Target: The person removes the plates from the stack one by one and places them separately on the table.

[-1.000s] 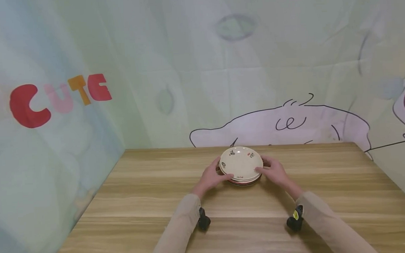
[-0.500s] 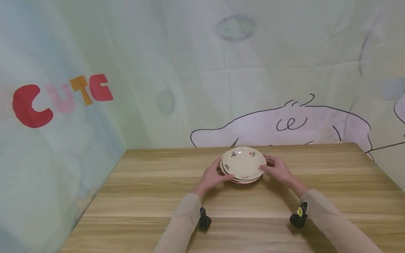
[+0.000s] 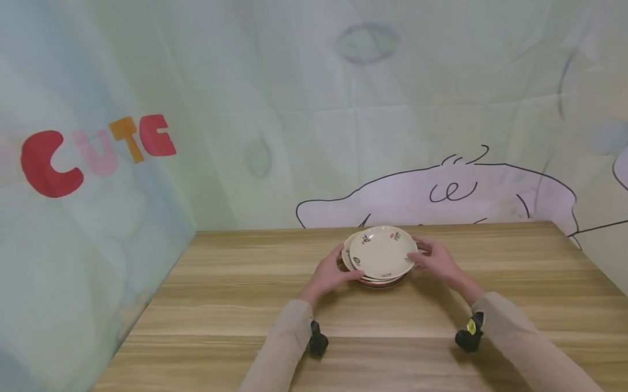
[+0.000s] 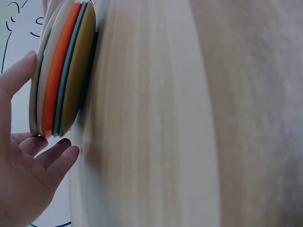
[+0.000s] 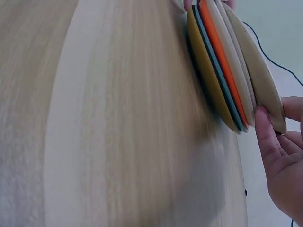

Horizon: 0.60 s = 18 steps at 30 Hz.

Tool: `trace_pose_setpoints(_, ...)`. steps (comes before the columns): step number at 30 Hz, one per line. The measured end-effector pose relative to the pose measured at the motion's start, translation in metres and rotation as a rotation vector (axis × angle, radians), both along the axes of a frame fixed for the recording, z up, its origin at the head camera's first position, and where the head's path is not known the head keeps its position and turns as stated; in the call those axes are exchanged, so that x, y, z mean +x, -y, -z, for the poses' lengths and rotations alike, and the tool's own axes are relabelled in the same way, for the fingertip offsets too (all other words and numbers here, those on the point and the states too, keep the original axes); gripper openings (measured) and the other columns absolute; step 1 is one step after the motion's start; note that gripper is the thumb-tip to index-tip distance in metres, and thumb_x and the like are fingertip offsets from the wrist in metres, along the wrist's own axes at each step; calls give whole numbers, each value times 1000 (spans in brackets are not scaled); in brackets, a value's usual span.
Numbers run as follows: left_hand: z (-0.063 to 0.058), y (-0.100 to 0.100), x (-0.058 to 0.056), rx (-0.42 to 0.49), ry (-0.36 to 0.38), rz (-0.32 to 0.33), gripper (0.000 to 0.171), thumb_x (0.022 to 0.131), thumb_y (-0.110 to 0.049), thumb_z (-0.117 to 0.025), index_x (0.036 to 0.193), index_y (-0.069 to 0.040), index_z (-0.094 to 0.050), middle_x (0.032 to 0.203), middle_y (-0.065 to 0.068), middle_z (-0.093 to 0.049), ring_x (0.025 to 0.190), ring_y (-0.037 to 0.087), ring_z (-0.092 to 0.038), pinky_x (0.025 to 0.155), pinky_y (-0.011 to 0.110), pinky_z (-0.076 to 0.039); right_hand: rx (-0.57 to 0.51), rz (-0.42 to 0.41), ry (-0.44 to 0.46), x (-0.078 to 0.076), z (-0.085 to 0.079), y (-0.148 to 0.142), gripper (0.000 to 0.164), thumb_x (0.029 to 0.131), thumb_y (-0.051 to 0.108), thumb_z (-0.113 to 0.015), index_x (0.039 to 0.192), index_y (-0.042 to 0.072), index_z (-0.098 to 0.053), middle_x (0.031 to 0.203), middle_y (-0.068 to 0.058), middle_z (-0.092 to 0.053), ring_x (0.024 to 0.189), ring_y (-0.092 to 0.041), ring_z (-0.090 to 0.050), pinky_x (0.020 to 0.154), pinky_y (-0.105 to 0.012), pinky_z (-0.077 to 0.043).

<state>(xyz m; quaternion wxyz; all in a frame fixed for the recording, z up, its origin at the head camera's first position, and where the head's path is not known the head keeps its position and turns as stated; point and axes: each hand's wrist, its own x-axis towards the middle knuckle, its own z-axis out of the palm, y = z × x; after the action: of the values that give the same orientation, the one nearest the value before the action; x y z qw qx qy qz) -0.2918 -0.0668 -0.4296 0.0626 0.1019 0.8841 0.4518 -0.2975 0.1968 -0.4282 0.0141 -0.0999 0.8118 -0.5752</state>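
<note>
A stack of plates stands near the table's far edge. Its top cream plate (image 3: 380, 254), printed with small figures, sits offset to the right over another cream plate (image 3: 346, 253). My right hand (image 3: 440, 265) pinches that top plate's right rim, thumb above and fingers below; the right wrist view shows the rim lifted slightly from the stack. On the opposite side, my left hand (image 3: 331, 270) holds the stack's edge between thumb and fingers. Lower down lie an orange plate (image 4: 57, 71), a teal plate (image 5: 221, 78) and a mustard-yellow bowl-shaped piece (image 4: 79, 71).
The wood-grain table (image 3: 235, 314) spreads around the stack on both sides. Behind it hangs a printed cloth backdrop (image 3: 268, 76), close to the table's far edge. Dark wrist devices (image 3: 317, 340) sit under both sleeves.
The top plate has slid right across the stack with my right hand, uncovering more of the cream plate beneath. My left hand stays almost where it was.
</note>
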Motion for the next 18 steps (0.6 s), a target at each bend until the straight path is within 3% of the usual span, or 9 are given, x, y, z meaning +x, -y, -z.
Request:
trace_pose_setpoints(7, 1, -1, -1, 9, 0, -2, 91, 73, -36, -74, 144, -10, -24, 140, 13, -38, 124, 27, -41, 106, 42, -28, -81, 2, 9, 3, -4, 1, 55, 88, 0, -53, 135, -12, -28, 129, -36, -38, 90, -20, -62, 73, -29, -54)
trace_pose_setpoints(18, 3, -1, -3, 26, -7, 3, 92, 72, -35, -75, 144, -10, -24, 141, 12, -37, 124, 28, -41, 106, 42, -28, -197, 40, 49, 6, -5, 0, 56, 88, -4, -50, 136, -13, -24, 132, -36, -33, 74, -1, -60, 67, -19, -53)
